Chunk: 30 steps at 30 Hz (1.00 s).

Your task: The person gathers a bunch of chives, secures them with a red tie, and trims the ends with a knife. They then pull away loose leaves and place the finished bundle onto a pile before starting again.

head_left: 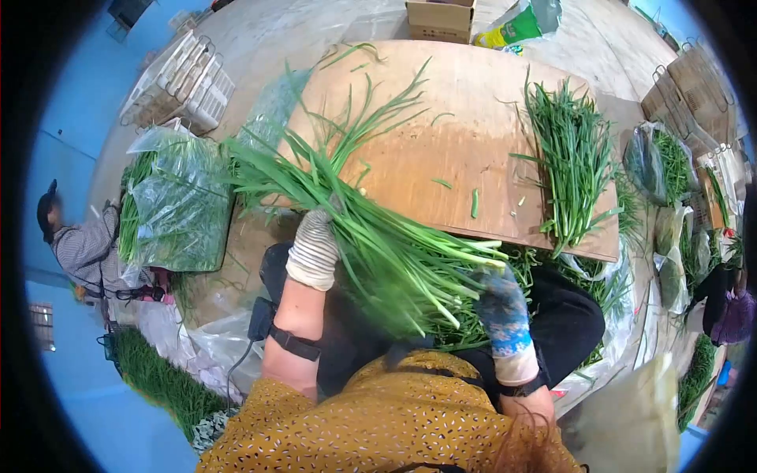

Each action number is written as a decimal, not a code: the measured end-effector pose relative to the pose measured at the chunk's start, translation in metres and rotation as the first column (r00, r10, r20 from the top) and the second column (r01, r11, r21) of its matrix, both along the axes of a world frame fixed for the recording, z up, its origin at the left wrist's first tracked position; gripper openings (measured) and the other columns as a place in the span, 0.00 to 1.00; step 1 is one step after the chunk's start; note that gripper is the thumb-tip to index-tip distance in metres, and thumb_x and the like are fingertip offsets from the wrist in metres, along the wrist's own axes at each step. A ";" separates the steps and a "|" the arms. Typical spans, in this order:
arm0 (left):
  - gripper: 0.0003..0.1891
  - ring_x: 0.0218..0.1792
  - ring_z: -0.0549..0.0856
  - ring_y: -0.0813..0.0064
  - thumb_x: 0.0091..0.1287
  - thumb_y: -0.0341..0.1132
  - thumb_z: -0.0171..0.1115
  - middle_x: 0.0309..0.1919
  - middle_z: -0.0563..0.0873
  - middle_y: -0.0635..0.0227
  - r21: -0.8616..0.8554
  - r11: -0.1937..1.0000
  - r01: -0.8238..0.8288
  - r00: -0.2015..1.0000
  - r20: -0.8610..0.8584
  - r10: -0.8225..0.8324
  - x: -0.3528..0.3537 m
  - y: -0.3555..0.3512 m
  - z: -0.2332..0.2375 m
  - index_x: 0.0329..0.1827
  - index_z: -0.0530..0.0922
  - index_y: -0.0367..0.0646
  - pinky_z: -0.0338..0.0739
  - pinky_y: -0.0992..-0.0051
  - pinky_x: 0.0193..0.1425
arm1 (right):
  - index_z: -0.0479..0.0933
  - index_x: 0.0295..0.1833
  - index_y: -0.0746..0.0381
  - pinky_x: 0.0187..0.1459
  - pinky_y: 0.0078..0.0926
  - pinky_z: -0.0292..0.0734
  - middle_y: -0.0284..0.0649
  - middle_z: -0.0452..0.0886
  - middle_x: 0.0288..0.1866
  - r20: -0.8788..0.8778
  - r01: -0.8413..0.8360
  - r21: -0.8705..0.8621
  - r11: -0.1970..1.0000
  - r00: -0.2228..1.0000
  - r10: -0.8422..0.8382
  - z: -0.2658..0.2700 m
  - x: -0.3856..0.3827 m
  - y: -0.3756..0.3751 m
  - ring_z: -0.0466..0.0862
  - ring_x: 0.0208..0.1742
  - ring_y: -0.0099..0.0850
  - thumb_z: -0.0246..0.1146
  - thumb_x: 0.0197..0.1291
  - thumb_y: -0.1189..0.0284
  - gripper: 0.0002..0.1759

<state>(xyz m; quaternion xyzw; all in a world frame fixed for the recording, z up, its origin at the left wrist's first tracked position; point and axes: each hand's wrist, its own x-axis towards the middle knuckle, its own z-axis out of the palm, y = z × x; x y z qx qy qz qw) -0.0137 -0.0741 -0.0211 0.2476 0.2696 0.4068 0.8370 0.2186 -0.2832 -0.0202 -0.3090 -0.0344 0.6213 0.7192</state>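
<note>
My left hand (pixel 315 244), in a grey-and-white striped knit glove, is closed round a loose bunch of garlic chives (pixel 386 232). The long green leaves fan out to the upper left, and the pale stem ends point right, over my lap. At those stem ends is my right hand (pixel 505 303), in a blue patterned glove and blurred by motion, so I cannot tell how its fingers are set. More loose greens (pixel 461 331) lie below the bunch, between my knees. A neat pile of garlic chives (pixel 569 162) rests on the right side of the wooden board (pixel 410 169).
A plastic-wrapped bundle of greens (pixel 181 205) stands at left, beside a seated person (pixel 87 240). White crates (pixel 185 87) are stacked behind it. Beyond the board sit a cardboard box (pixel 440 20) and a green-yellow bag (pixel 516 25). Bagged greens (pixel 666 165) and crates (pixel 694 91) line the right.
</note>
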 end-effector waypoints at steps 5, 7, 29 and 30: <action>0.18 0.45 0.83 0.63 0.58 0.32 0.65 0.44 0.82 0.58 0.053 0.991 -0.122 0.992 -0.015 0.123 -0.028 0.018 0.002 0.49 0.76 0.33 0.80 0.65 0.53 | 0.72 0.32 0.60 0.56 0.37 0.73 0.33 0.69 0.29 0.434 0.107 0.052 0.993 0.893 -0.119 -0.019 0.053 -0.035 0.74 0.35 0.28 0.60 0.54 0.76 0.03; 0.18 0.44 0.83 0.64 0.58 0.31 0.66 0.43 0.83 0.59 0.103 0.976 -0.192 0.980 -0.030 0.196 -0.047 0.025 0.009 0.50 0.76 0.34 0.81 0.65 0.52 | 0.72 0.31 0.61 0.54 0.33 0.73 0.33 0.71 0.31 0.512 0.161 -0.045 0.986 0.851 -0.116 -0.035 0.082 -0.055 0.74 0.34 0.25 0.60 0.55 0.76 0.03; 0.16 0.40 0.83 0.58 0.61 0.30 0.61 0.43 0.83 0.56 -0.120 0.829 -0.547 0.834 -0.169 0.526 -0.061 0.025 0.022 0.52 0.75 0.35 0.82 0.57 0.48 | 0.82 0.42 0.62 0.30 0.29 0.74 0.42 0.82 0.27 0.805 0.242 -0.456 0.856 -0.298 0.513 -0.047 0.084 -0.042 0.80 0.26 0.34 0.67 0.52 0.71 0.11; 0.16 0.41 0.83 0.58 0.61 0.30 0.61 0.43 0.83 0.56 -0.157 0.812 -0.563 0.826 -0.145 0.545 -0.062 0.024 0.023 0.52 0.75 0.36 0.81 0.56 0.48 | 0.82 0.43 0.61 0.34 0.32 0.77 0.44 0.84 0.32 0.567 0.287 -0.548 0.786 -0.563 0.601 -0.037 0.091 -0.047 0.83 0.31 0.38 0.69 0.49 0.70 0.14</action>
